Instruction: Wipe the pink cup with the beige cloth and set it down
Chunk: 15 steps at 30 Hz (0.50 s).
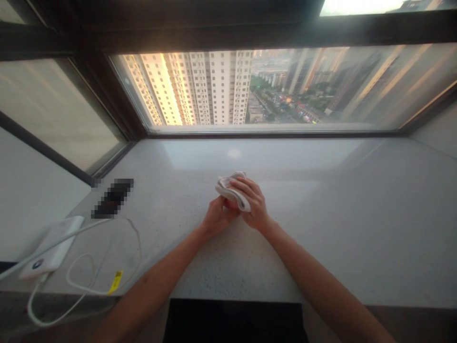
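Observation:
A folded white cloth (233, 191) is held between my two hands over the middle of the pale stone windowsill (321, 228). My right hand (254, 200) wraps round its right side, with the fingers lying across the top. From below and to the left, my left hand (217, 215) grips the cloth's lower edge. Its fingertips are partly hidden under the cloth, next to the right palm. The cloth is bunched in several layers, and its far edge points towards the window.
On the left lie a white power bank (59, 243), a looping white cable (76, 285) with a yellow tag (115, 282), and a blurred-out dark object (113, 199). A dark-framed window (271, 135) borders the sill's far side; tall buildings stand outside.

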Each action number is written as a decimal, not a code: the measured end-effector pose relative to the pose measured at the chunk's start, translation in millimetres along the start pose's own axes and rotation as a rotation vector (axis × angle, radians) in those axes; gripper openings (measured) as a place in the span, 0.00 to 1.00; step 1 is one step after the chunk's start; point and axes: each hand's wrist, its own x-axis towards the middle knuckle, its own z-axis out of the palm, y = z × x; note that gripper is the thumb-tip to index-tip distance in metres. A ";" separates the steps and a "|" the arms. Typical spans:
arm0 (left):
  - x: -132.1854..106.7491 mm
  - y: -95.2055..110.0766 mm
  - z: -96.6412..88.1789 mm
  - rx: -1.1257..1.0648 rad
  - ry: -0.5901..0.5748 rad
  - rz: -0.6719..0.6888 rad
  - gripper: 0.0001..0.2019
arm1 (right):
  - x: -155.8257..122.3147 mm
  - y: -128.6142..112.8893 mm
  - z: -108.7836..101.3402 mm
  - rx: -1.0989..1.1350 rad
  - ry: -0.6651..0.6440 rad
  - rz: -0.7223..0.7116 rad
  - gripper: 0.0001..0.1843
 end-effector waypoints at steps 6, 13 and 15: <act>0.9 19.5 -4.8 -0.032 -0.016 0.049 0.32 | -6.6 38.7 14.1 0.514 0.349 0.827 0.33; 7.8 8.5 -6.6 -0.604 0.055 -0.274 0.31 | -5.1 14.3 20.0 0.441 0.345 0.605 0.31; 12.3 7.6 -9.4 -0.845 0.090 -0.340 0.29 | -4.7 0.3 28.5 0.462 0.342 0.534 0.32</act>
